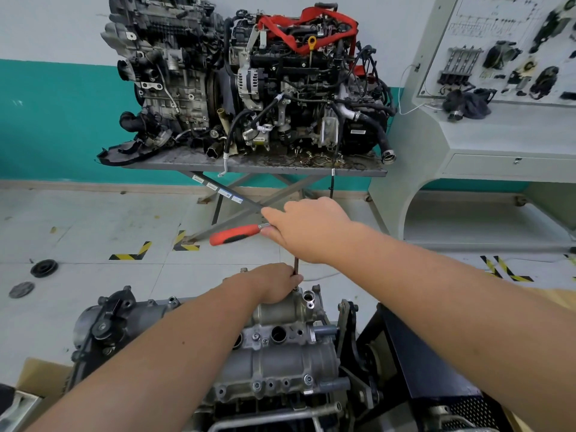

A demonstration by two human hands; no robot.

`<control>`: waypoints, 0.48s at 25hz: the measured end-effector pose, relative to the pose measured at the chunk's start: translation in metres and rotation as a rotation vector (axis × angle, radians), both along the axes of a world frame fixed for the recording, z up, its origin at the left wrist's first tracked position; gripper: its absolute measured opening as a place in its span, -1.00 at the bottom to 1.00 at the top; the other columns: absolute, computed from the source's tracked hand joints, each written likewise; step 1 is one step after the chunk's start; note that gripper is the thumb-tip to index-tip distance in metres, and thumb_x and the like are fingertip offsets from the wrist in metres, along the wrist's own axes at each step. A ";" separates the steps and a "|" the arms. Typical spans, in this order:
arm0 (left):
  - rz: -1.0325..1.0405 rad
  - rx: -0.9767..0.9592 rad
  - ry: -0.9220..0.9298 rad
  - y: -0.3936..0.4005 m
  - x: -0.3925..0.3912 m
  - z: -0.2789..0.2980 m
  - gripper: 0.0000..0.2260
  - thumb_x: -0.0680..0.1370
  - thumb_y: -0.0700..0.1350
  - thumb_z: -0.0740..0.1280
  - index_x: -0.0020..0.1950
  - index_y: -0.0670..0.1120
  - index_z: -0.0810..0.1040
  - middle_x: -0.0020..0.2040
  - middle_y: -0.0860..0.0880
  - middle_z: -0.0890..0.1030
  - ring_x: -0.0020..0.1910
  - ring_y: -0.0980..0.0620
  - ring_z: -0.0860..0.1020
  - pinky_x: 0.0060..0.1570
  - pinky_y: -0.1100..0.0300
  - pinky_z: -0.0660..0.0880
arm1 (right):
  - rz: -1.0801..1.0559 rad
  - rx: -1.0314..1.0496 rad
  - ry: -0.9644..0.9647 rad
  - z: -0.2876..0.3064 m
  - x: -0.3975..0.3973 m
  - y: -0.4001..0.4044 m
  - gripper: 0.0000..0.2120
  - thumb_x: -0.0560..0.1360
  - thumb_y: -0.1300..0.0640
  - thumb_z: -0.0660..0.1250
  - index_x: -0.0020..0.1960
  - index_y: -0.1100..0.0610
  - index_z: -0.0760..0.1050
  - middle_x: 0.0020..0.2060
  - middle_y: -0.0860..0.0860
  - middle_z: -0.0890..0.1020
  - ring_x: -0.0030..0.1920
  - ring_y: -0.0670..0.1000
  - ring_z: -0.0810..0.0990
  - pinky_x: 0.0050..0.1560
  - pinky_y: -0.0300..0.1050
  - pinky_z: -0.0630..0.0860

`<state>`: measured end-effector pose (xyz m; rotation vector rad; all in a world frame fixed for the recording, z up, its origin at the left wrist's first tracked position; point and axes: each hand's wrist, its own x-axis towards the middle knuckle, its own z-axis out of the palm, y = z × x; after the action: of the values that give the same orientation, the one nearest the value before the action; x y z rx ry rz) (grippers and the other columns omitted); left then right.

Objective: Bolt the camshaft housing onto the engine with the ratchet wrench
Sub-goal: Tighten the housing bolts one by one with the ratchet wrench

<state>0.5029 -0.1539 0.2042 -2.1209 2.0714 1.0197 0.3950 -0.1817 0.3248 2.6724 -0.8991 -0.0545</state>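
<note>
The grey camshaft housing [280,363] lies on top of the engine [103,325] at the bottom centre. A ratchet wrench with a red and black handle [233,234] stands over its far end on a long dark extension bar [295,266]. My right hand [307,229] grips the wrench at its head, the handle pointing left. My left hand [274,283] holds the lower end of the extension bar, down at the housing's far edge. The socket and the bolt under it are hidden by my left hand.
Two more engines [249,79] sit on a grey scissor-leg table [255,169] against the far wall. A grey training console [486,126] with mounted parts stands at right. Round black parts [44,268] lie on the tiled floor at left. A black stand [420,353] flanks the engine.
</note>
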 end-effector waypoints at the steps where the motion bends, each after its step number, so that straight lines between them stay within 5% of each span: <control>1: -0.017 -0.011 -0.010 -0.001 -0.004 -0.001 -0.68 0.70 0.10 0.02 0.07 -0.08 0.45 0.22 -0.16 0.54 0.04 -0.09 0.45 0.02 0.07 0.32 | -0.037 0.083 -0.040 0.004 0.003 -0.001 -0.52 0.66 -0.24 -0.13 0.17 0.04 0.42 -0.16 0.00 0.50 -0.06 0.14 0.57 -0.31 -0.10 0.25; 3: -0.033 -0.031 -0.018 -0.002 -0.005 -0.005 -0.69 0.70 0.11 0.02 0.02 -0.05 0.44 0.19 -0.15 0.56 0.01 -0.08 0.44 0.01 0.07 0.31 | -0.161 0.302 -0.184 0.009 0.009 -0.002 -0.56 0.68 -0.19 -0.03 -0.18 0.06 0.38 -0.30 -0.01 0.47 -0.22 0.09 0.53 -0.39 -0.10 0.26; 6: -0.028 -0.051 -0.015 -0.001 0.000 -0.008 -0.68 0.69 0.14 0.03 -0.02 -0.03 0.45 0.16 -0.13 0.57 0.00 -0.07 0.44 0.00 0.08 0.30 | -0.376 0.798 -0.583 0.010 0.013 -0.001 -0.63 0.67 -0.03 0.14 -0.20 0.14 0.47 -0.37 0.03 0.60 -0.30 0.12 0.65 -0.34 -0.13 0.43; 10: -0.013 -0.065 -0.027 -0.003 0.000 -0.013 -0.64 0.68 0.17 0.03 -0.12 -0.01 0.42 0.11 -0.13 0.58 0.00 -0.07 0.47 -0.02 0.09 0.29 | -0.707 1.574 -1.562 0.007 0.013 0.001 -0.90 0.68 0.16 0.18 0.02 0.17 0.40 -0.48 0.01 0.63 -0.42 0.01 0.66 -0.33 -0.13 0.61; 12: -0.005 -0.051 -0.039 -0.005 0.000 -0.015 -0.61 0.68 0.19 0.01 -0.08 -0.05 0.44 0.12 -0.14 0.58 -0.02 -0.07 0.45 0.00 0.08 0.31 | -0.697 1.704 -2.045 -0.002 0.011 0.000 -0.90 0.68 0.25 0.17 -0.02 0.19 0.39 -0.52 0.01 0.62 -0.47 -0.06 0.63 -0.01 -0.11 0.64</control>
<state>0.5030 -0.1589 0.1893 -2.1400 2.1056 0.9277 0.4058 -0.1822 0.3224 -0.4642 0.8643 -0.9698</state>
